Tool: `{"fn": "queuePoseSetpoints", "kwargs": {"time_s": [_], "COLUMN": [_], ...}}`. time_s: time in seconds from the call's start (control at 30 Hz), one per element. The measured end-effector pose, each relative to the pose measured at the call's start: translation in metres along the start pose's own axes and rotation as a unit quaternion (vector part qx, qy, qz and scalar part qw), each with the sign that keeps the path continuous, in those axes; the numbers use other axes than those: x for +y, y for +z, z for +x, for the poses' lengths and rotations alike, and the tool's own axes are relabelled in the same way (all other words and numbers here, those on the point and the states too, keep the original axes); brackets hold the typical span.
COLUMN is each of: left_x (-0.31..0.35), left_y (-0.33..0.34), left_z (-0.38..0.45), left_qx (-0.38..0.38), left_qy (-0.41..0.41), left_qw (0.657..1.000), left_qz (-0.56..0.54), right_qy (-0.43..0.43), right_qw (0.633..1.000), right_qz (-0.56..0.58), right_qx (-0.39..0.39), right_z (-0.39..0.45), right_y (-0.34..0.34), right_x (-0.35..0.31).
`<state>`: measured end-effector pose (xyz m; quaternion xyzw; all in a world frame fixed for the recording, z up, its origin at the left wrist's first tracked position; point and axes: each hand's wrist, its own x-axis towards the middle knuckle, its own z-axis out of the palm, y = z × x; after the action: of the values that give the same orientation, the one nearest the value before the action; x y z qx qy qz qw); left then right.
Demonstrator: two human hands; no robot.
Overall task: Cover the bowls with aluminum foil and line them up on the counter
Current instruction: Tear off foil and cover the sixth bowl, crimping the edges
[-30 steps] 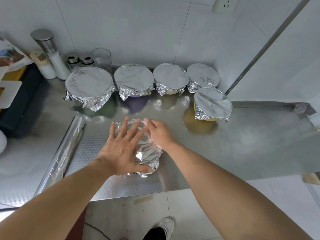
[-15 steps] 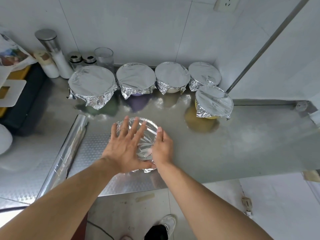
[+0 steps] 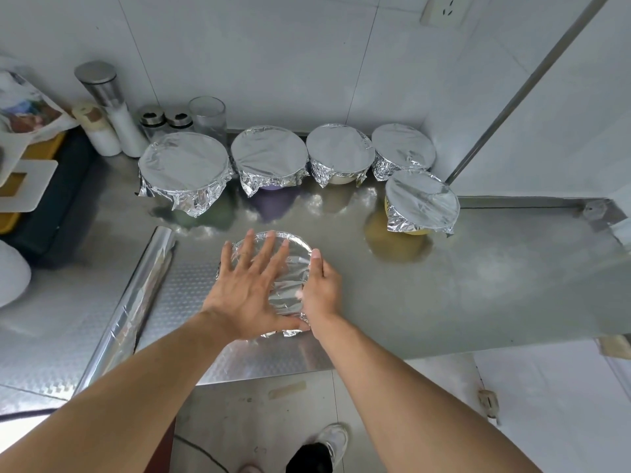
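Left hand: lay flat on top of the foil-covered bowl, fingers straight and spread, pressing the foil down; gripped nothing.
Right hand: cupped the bowl's right side, fingers curled round the foil-wrapped rim, thumb pointing away along the edge.
Bowl's place: stood on the steel counter near its front edge, well apart from the others.
Foil roll: lay on the counter to the left of the hands, running diagonally toward the front, not touching the bowl.
Row at the back: four covered bowls side by side against the wall, namely the largest bowl, second bowl, third bowl and fourth bowl.
Yellow bowl: covered too, just in front of the row's right end, yellow showing under the foil.
Behind the row: a clear glass, two small shakers, a tall salt grinder.
In the way: nothing stood between the held bowl and the row except bare counter.
Change from a second ago: right hand shifted from the bowl's far rim round to its right side; left hand stayed flat on top.
Bowl's look: top foil crinkled and shiny, edges crumpled down the sides; bowl itself hidden.
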<state>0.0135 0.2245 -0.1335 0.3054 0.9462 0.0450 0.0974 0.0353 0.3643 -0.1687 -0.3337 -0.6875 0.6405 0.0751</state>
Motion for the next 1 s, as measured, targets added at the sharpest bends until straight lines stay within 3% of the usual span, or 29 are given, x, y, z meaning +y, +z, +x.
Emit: {"fn": "queuePoseSetpoints", "kwargs": {"time_s": [0.07, 0.17, 0.3, 0.43, 0.7, 0.87, 1.0], "left_x": [0.001, 0.002, 0.002, -0.007, -0.014, -0.012, 0.009], "left_y": [0.005, 0.027, 0.054, 0.055, 0.058, 0.047, 0.035], "left_z": [-0.006, -0.016, -0.021, -0.023, -0.023, -0.005, 0.016], "left_qx": [0.098, 0.275, 0.352, 0.328, 0.298, 0.193, 0.119], "left_qy": [0.013, -0.025, -0.001, 0.03, 0.016, -0.019, -0.087], "left_qw": [0.994, 0.945, 0.91, 0.919, 0.928, 0.942, 0.918], "left_qz": [-0.055, -0.174, -0.221, -0.218, -0.223, -0.274, -0.368], "right_qy": [0.01, 0.012, 0.007, 0.004, 0.027, 0.029, 0.038], "right_qw": [1.0, 0.999, 0.999, 0.999, 0.999, 0.999, 0.998], "right_qz": [-0.003, -0.006, -0.01, -0.022, -0.01, -0.003, -0.006], "right_qx": [0.007, 0.032, 0.03, 0.037, 0.028, 0.03, 0.048], "right_z": [0.0, 0.001, -0.003, -0.005, -0.002, 0.007, 0.028], "right_y": [-0.001, -0.001, 0.001, -0.001, 0.004, -0.013, -0.047], "right_x": [-0.002, 0.0, 0.001, -0.005, 0.002, -0.017, -0.032]}}
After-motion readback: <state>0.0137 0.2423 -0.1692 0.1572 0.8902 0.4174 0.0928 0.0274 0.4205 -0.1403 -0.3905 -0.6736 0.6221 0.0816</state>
